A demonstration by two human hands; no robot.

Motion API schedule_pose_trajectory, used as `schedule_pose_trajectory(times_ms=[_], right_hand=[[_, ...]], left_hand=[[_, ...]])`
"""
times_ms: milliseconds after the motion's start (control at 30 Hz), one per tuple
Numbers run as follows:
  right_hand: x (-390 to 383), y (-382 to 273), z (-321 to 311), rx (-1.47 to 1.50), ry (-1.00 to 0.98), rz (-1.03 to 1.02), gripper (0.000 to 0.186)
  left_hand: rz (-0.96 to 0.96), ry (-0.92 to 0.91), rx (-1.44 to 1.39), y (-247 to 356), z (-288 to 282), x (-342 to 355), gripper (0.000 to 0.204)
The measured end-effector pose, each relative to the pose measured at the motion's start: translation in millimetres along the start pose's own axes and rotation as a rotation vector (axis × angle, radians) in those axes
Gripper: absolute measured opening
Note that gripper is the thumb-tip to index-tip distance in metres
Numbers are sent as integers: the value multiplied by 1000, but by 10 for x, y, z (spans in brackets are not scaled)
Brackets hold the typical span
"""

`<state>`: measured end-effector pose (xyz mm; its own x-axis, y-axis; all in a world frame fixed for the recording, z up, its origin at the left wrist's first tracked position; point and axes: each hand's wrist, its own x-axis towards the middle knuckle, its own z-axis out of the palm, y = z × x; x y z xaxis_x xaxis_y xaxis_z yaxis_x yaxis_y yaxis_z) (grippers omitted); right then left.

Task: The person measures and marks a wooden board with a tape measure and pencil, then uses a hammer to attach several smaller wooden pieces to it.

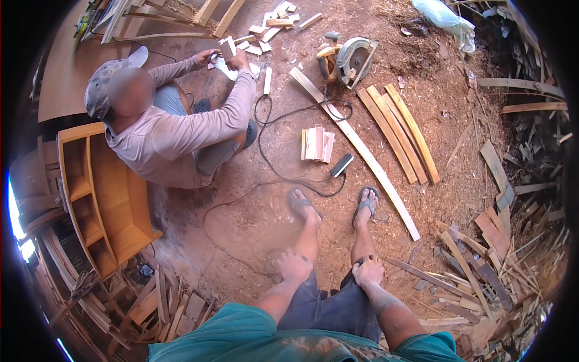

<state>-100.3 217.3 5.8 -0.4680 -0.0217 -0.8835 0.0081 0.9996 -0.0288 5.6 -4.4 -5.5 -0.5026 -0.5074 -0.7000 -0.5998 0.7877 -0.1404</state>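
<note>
The left hand point(295, 266) lay on the left leg point(308, 238) near the knee, its fingers loosely spread and holding nothing visible. The right hand point(368, 270) lay over the right leg point(360, 241) with bent fingers; whether it gripped cloth, I could not tell. Ahead, the black power strip point(342, 165) was near a small wood stack point(318, 145). Farther right ran the long pale board point(362, 146), with the circular saw point(354, 61) near its far end.

Wooden shelf point(123, 196), pale plastic bag point(440, 17)

No legible words, numbers or signs anywhere.
</note>
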Motion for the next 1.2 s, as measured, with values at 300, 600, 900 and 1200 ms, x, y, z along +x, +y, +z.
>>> schedule_pose_trajectory(times_ms=[300, 600, 900, 1200], right_hand=[[-8, 20, 39, -1, 15, 0, 44], [-37, 49, 41, 14, -10, -3, 45], [-42, 75, 114, 8, 15, -5, 44], [-63, 34, -7, 26, -50, -6, 47]], left_hand=[[-30, -139, -69, 37, -172, -12, 42], [-44, -163, -64, 31, -111, -33, 43], [-37, -133, -41, 37, -76, -63, 42], [1, -19, 0, -15, 110, -66, 39]])
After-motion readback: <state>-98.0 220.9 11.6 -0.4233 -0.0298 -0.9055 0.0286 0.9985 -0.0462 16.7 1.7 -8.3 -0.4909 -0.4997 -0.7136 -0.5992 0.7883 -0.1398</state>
